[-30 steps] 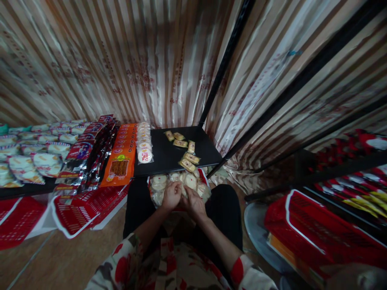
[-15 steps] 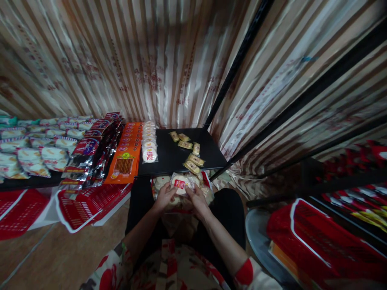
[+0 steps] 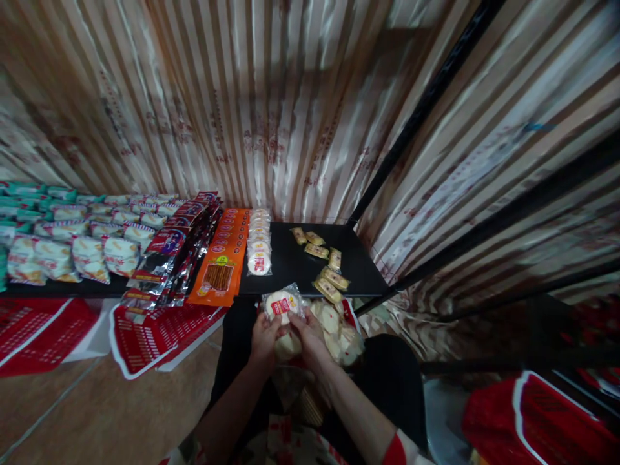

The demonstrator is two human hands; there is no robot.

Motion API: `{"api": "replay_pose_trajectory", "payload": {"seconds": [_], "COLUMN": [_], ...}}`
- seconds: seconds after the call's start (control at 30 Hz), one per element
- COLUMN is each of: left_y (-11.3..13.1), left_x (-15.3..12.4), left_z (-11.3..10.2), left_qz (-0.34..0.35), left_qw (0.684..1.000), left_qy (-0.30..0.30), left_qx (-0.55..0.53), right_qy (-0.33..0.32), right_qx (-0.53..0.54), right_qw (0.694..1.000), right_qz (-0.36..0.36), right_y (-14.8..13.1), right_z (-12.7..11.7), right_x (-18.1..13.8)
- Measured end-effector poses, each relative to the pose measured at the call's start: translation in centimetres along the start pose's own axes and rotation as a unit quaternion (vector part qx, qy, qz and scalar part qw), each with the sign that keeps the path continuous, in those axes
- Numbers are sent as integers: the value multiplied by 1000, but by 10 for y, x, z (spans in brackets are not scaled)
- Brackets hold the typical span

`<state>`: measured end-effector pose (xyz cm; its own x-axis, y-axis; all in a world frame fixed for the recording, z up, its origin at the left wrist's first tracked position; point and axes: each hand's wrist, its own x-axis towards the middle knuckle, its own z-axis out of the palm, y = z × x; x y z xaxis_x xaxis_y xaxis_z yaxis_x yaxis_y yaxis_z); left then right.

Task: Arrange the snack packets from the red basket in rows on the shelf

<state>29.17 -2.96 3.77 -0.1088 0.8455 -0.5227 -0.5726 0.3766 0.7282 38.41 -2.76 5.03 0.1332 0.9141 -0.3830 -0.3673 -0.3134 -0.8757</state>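
A round white rice cracker packet [image 3: 281, 303], clear-wrapped with a red label, is pinched between my two hands. My left hand [image 3: 265, 337] grips its left lower edge, and my right hand [image 3: 308, 332] its right lower edge. Beneath and to the right, more white cracker packets [image 3: 334, 326] fill a container on my lap, partly hidden by my hands. On the black shelf [image 3: 285, 268] ahead, a row of similar packets [image 3: 259, 248] runs from front to back. Several small yellow-wrapped snacks [image 3: 334, 259] lie scattered to the right of that row.
Left of the row sit an orange snack bag [image 3: 219, 265], dark red packets [image 3: 169, 248] and white striped bags [image 3: 87, 255]. Red baskets [image 3: 159, 336] stand under the shelf, another red basket [image 3: 557, 420] at right. A black post [image 3: 402, 148] rises before the striped curtain [image 3: 290, 97].
Both hands have moved the cracker packet up and left relative to the container, toward the shelf's front edge. The view has shifted, so the shelf sits farther right and lower.
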Motion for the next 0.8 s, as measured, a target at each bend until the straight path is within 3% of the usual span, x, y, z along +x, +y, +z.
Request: {"api": "replay_pose_trajectory", "payload": {"seconds": [0.1, 0.2, 0.3, 0.4, 0.5, 0.57, 0.8], "left_y": [-2, -1, 5, 18, 34, 42, 45], "left_x": [2, 5, 11, 21, 35, 44, 65], "left_z": [-8, -17, -20, -18, -15, -14, -13], "left_qz": [32, 136, 284, 377, 400, 393, 376], "left_qw": [997, 973, 914, 834, 771, 747, 716], "left_qy": [29, 82, 83, 79, 87, 82, 72], "left_qx": [68, 167, 279, 394, 489, 530, 584], "right_qy": [-29, -63, -95, -133, -178, -194, -141], "right_qx": [-71, -169, -277, -361, -422, -461, -543], "right_qw": [996, 980, 951, 917, 883, 859, 811], "right_qz": [-40, -81, -104, -104, -103, -109, -166], "right_y": [-14, -31, -44, -51, -57, -61, -63], "right_z": [4, 9, 19, 33, 47, 55, 68], "right_x": [15, 39, 63, 82, 97, 106, 128]}}
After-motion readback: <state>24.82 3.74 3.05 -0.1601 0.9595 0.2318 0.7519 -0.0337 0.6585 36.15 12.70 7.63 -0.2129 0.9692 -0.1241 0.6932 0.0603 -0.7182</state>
